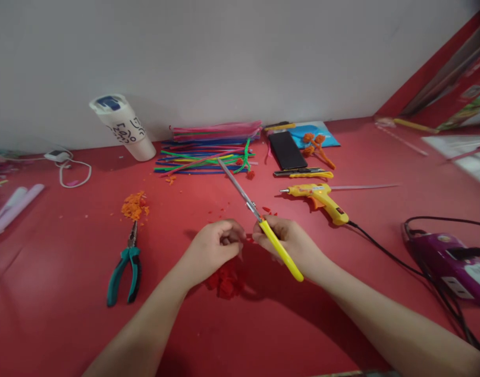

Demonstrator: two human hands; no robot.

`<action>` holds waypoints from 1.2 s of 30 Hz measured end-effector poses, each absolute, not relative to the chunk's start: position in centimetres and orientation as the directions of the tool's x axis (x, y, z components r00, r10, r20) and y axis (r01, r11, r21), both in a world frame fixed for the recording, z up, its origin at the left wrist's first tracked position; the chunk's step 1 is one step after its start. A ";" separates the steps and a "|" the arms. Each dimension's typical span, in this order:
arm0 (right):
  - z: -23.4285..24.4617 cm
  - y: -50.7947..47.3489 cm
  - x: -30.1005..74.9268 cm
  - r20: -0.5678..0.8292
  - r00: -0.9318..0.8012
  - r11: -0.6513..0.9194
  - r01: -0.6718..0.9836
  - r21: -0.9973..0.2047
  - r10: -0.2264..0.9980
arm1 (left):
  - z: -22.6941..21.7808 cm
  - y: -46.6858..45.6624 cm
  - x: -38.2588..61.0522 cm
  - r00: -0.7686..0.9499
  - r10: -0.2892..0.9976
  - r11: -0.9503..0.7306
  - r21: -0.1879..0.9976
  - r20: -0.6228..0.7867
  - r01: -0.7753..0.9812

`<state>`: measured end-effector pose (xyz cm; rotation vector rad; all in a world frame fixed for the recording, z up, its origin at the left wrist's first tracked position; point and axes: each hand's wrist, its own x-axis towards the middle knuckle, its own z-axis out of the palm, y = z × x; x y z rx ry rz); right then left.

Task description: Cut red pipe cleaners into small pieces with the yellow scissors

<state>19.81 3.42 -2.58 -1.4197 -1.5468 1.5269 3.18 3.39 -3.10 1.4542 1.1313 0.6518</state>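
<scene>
My right hand [289, 240] is closed around yellow-handled scissors [259, 220], whose metal blades point up and left over the table. My left hand [214, 245] is curled in a pinch just left of it, holding a small red piece I can barely make out between the two hands. A heap of red fuzzy clippings [225, 281] lies on the red table [67, 324] directly below my hands. A few red bits [268, 210] are scattered beyond my right hand.
Coloured pipe cleaners [206, 154] lie at the back, with a phone [286, 150], orange pipe-cleaner flowers [315, 144], a utility knife [305, 173] and a yellow glue gun [322, 199]. Teal pliers [126, 267] and orange clippings [133, 205] lie left. A purple device [448, 262] sits right, a white cup [124, 128] back left.
</scene>
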 end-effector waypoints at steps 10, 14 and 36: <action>-2.6 3.3 19.7 -0.268 -0.351 -0.156 0.315 -0.936 0.897 | -3.0 3.0 4.0 0.324 0.926 0.065 0.929 -0.193 0.365; -2.7 3.3 19.7 -0.237 -0.348 -0.122 0.321 -0.939 0.907 | -2.9 2.9 4.1 0.338 0.913 0.129 0.947 -0.229 0.294; -4.3 3.0 20.8 -0.017 -0.489 0.481 0.864 -0.149 0.872 | -2.3 4.5 2.3 -0.160 0.982 0.030 0.914 -0.103 -0.405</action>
